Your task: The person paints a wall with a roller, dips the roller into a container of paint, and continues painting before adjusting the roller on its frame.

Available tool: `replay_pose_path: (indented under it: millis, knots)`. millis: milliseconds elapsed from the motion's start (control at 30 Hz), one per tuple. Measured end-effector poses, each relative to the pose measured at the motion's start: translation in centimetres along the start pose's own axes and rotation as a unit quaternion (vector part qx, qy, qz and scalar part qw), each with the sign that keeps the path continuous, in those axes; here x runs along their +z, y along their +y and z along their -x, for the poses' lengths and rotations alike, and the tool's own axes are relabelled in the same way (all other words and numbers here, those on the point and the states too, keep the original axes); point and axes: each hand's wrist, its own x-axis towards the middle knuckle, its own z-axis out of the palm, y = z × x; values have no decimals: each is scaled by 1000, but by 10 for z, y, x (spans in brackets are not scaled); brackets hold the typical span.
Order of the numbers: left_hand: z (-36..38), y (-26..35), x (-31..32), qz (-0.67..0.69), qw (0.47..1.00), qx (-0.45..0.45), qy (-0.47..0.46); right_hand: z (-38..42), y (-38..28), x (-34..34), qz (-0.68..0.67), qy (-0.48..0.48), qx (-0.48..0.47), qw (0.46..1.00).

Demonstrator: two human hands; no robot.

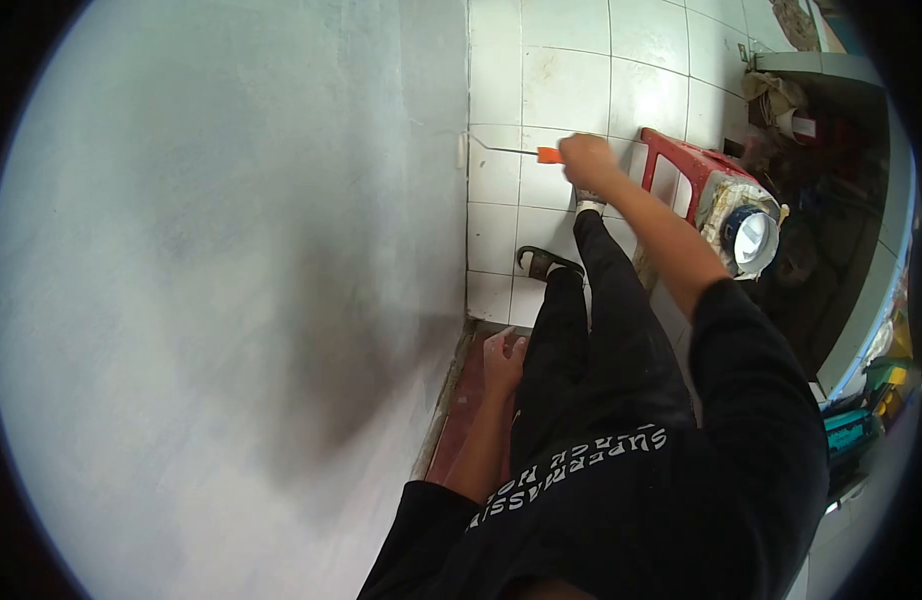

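In the head view, my right hand [588, 163] is closed around the orange handle [549, 155] of a small paint roller [506, 150]. A thin metal rod runs from the handle to the pale roller head, which lies at the bottom edge of the wall [231, 250], where it meets the tiled floor. The wall is grey-white and patchy. Beside my thigh hangs my left hand [503, 362], empty, its fingers loosely bent and apart, with whitish marks on the fingertips.
A red plastic stool [671, 155] stands to the right, bearing a smeared container [729, 205] with a round, dark-rimmed opening. Behind it is a tiled counter [861, 325] with bags and items beneath. My slippered feet stand on white tiles [566, 85]; a dark red strip [466, 400] borders the wall.
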Motion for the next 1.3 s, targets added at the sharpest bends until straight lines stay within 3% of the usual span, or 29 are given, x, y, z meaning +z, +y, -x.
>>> replay_pose_path:
  millis: [67,200,300,333,433,533,633,733,800,867,933,1033,1133,1200,1300]
  knots:
    - [2,1,-6,-19,1000,-4,6,-40,-18,45,-14,-13,18,1000]
    - [5,-18,-15,-40,999,-3,27,-20,-42,38,-44,9,16,999]
    - [5,-27,-20,-30,999,-12,16,60,-22,-12,-13,39,8,999]
    - [3,-26,-21,-25,1000,-9,15,103,-12,-44,-32,94,-17,995]
    - [7,-30,-19,-10,1000,-22,-3,210,8,-147,-78,92,-39,992]
    - [1,-40,-7,-12,1000,15,-8,228,12,-166,-80,76,-34,993]
    - [-4,-44,4,-33,999,28,-16,192,22,-111,-50,131,-79,987]
    - [3,-21,-1,-1,1000,-16,-16,88,9,-21,24,58,-65,996]
    - [4,-6,-7,11,999,-33,-17,14,1,49,40,67,-86,993]
    - [3,-8,-10,4,1000,-25,2,-17,-13,77,24,44,-68,996]
    - [6,-20,-13,-5,1000,-15,8,-14,-25,78,10,15,-39,999]
    - [-1,-39,-14,-22,999,27,39,33,-11,71,-17,84,-31,996]
    - [-1,-49,-19,-32,999,32,23,151,1,-16,-82,124,-35,988]
    - [1,-54,-18,-19,999,24,15,224,2,-86,-92,91,-25,991]
    - [-1,-59,-15,-34,999,24,2,275,-6,-144,-117,68,-4,991]
